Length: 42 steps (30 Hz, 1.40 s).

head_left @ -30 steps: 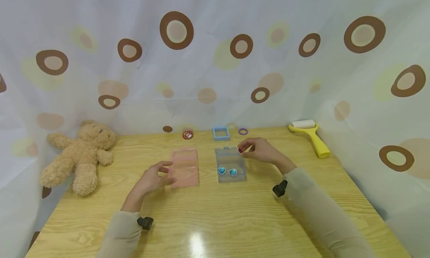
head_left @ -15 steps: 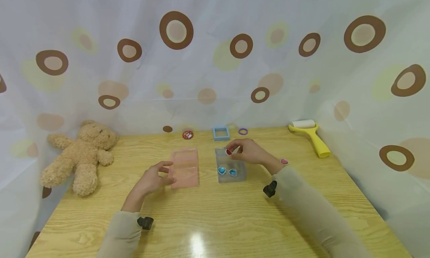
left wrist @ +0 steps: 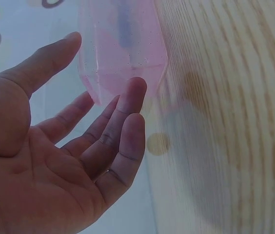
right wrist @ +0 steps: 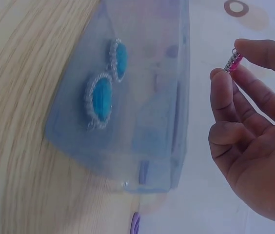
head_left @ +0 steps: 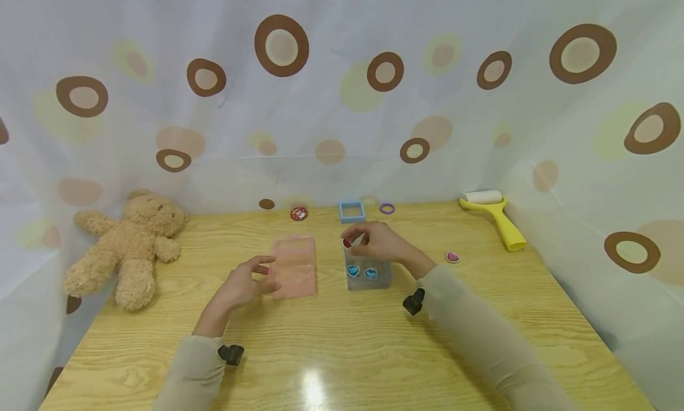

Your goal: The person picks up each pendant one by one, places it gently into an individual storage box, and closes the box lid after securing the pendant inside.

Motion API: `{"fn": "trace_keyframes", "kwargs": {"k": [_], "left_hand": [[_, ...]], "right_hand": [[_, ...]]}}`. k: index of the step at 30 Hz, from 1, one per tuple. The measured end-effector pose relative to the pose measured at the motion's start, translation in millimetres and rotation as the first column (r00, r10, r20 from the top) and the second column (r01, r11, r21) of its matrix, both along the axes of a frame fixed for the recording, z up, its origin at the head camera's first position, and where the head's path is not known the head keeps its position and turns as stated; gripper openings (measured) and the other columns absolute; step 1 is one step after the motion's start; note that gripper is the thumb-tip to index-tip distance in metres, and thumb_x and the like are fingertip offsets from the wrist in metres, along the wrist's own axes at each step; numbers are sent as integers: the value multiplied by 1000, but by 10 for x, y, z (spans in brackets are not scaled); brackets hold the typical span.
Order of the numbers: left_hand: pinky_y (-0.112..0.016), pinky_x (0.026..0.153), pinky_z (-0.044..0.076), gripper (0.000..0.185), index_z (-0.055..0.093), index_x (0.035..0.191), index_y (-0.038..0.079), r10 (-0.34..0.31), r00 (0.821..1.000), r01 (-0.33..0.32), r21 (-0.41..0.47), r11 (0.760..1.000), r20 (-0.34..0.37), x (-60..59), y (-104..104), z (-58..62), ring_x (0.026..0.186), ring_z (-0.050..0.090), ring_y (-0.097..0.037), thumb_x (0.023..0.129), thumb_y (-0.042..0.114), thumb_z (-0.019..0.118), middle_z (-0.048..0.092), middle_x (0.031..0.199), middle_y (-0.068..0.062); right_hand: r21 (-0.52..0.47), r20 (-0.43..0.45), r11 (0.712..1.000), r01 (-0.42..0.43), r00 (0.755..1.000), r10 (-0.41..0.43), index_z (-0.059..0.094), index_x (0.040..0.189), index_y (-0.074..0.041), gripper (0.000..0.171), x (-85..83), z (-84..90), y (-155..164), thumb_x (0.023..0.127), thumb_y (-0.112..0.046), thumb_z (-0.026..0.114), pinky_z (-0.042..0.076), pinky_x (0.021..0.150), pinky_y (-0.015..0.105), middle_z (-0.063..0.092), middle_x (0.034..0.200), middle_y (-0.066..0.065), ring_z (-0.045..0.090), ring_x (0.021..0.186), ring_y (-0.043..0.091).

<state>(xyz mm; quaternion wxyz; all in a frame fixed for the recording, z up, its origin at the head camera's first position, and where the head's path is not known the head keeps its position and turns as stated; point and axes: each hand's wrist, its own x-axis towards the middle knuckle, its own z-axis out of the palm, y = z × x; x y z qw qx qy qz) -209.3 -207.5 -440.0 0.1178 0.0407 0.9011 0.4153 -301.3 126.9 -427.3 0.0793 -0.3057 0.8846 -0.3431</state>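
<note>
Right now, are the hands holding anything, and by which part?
The right hand pinches a red gem charm by opposite ends of its silver rim. The left hand, at the pink case, holds nothing.

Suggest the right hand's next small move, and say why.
Probably carry the red gem left toward the pink box: the right hand pinches it near the left edge of the blue box, which holds two blue gems, and the left hand is beside the pink box.

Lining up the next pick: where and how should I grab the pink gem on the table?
I'd pinch the pink gem by opposite edges of its pale rim, coming from above: it appears to lie flat and low on the table, with nothing touching its edges.
</note>
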Motion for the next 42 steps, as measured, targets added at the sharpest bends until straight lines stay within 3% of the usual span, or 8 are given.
{"fn": "trace_keyframes", "kwargs": {"k": [8,20,28,42], "left_hand": [[-42,85,56,66,43,150,10,-4,1000,4,6,1000,-2,-3,0,12,115,62,-36,92,22,73,56,138,-24],[-41,85,56,65,43,150,11,-1,1000,1,7,1000,-2,7,10,-5,111,64,-33,93,22,72,56,138,-24],[-39,82,56,65,43,150,11,6,1000,-6,10,1000,6,10,9,-17,114,62,-35,93,21,72,55,138,-23],[-40,84,56,64,44,149,11,8,1000,-8,19,1000,-2,15,3,-8,111,64,-33,93,21,72,55,137,-24]], "right_hand": [[-12,-12,1000,-14,1000,14,67,124,-18,34,22,28,-161,91,-23,72,55,80,29,70,109,-2,65,81,10],[-33,-10,998,-44,999,44,68,122,-20,31,76,51,-297,91,-22,72,53,77,28,71,109,-1,66,82,17],[-6,40,999,-40,998,40,66,125,-20,31,138,70,-407,94,-26,69,53,78,28,69,113,-4,63,84,10],[0,105,993,-120,987,120,67,124,-13,31,149,47,-669,94,-20,70,54,78,28,69,115,0,65,87,13]]}}
